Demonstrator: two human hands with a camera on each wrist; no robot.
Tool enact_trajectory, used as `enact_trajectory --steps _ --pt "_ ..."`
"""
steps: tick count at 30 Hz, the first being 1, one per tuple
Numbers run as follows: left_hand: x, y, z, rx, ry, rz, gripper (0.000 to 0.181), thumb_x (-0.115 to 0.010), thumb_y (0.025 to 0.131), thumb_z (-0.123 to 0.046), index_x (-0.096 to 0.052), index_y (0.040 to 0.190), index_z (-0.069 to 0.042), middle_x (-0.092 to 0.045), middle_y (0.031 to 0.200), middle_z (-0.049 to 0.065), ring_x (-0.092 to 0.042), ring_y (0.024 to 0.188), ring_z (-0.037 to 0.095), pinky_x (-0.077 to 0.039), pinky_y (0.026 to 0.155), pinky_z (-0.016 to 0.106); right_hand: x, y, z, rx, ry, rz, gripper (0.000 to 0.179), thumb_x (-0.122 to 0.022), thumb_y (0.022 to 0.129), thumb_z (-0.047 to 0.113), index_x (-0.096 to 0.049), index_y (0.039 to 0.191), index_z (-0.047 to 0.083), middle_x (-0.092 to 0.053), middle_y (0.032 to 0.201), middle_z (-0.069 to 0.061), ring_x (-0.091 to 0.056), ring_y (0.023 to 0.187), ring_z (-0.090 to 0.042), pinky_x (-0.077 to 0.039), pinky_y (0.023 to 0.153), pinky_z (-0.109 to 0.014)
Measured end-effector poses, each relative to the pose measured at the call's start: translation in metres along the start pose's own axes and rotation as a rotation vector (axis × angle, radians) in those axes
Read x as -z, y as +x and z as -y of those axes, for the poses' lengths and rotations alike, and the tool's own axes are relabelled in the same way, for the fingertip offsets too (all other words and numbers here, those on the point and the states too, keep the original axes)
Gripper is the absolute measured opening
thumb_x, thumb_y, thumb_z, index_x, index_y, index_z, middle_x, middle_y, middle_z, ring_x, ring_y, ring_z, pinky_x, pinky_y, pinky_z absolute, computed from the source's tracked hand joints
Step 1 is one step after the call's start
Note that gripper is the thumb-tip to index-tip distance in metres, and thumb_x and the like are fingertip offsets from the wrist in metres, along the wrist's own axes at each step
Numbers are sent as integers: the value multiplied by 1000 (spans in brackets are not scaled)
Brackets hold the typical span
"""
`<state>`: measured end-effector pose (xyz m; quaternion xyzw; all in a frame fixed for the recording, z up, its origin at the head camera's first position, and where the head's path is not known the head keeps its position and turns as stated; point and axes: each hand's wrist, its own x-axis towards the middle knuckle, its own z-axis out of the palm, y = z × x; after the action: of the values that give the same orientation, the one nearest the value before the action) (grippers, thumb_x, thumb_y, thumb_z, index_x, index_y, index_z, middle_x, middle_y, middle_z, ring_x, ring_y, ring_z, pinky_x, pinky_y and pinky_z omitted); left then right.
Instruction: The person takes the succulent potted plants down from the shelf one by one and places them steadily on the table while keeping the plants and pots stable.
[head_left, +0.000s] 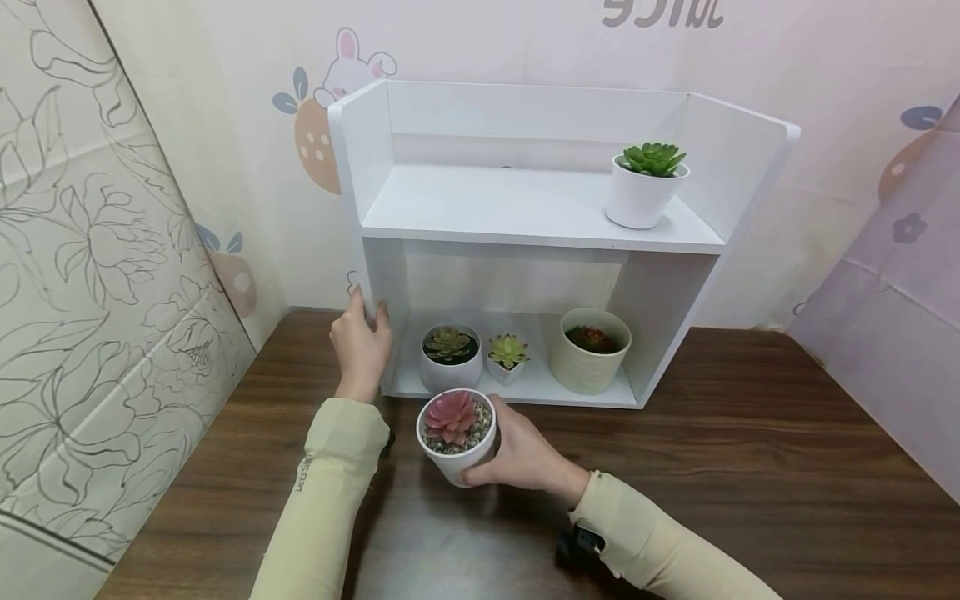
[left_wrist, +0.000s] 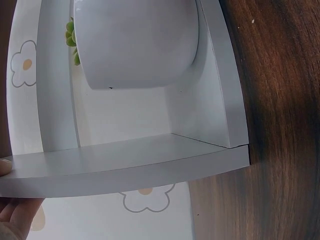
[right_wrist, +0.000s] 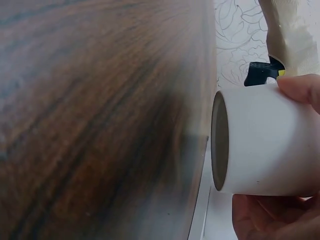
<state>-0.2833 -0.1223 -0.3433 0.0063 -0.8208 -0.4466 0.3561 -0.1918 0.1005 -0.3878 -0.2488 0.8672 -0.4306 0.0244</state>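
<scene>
My left hand (head_left: pixel 360 343) grips the left side panel of a white two-tier shelf (head_left: pixel 487 197); in the left wrist view the thumb and fingers (left_wrist: pixel 22 216) sit on opposite faces of the board. With my right hand (head_left: pixel 527 450) I hold a white pot (right_wrist: pixel 270 142) containing a pink succulent (head_left: pixel 452 417) and gravel, in front of the shelf. The pot is tilted and raised off the table, its underside showing in the right wrist view. Behind it on the lower tier stand a round white pot (head_left: pixel 451 371) with a dark green succulent and a small yellow-green succulent (head_left: pixel 508 351) in a white pot.
On the lower tier's right is a cream pot (head_left: pixel 588 362) with a reddish succulent. A white pot (head_left: pixel 636 200) with a green succulent stands at the upper tier's right end. The shelf rests on a dark wooden table (head_left: pixel 750 450), against a patterned wall covering (head_left: pixel 525 50).
</scene>
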Motion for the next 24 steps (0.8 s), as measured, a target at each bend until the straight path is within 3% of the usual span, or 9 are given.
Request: enact_trajectory --steps 14,24 --pt "0 -1 -1 22 13 11 31 -56 94 -10 -57 124 1 -64 119 26 -61 110 42 -51 89 53 -5 -3 -7 5 13 33 91 -91 55 21 -44 132 10 -60 121 -1 -57 108 -14 -46 97 -34" --pt "0 0 1 -4 13 -3 29 -57 93 -9 -58 120 3 -65 115 27 -63 107 43 -52 87 54 -5 -2 -8 16 16 33 92 -92 55 23 -43 132 11 -60 122 -2 -58 109 -15 -46 97 -34"
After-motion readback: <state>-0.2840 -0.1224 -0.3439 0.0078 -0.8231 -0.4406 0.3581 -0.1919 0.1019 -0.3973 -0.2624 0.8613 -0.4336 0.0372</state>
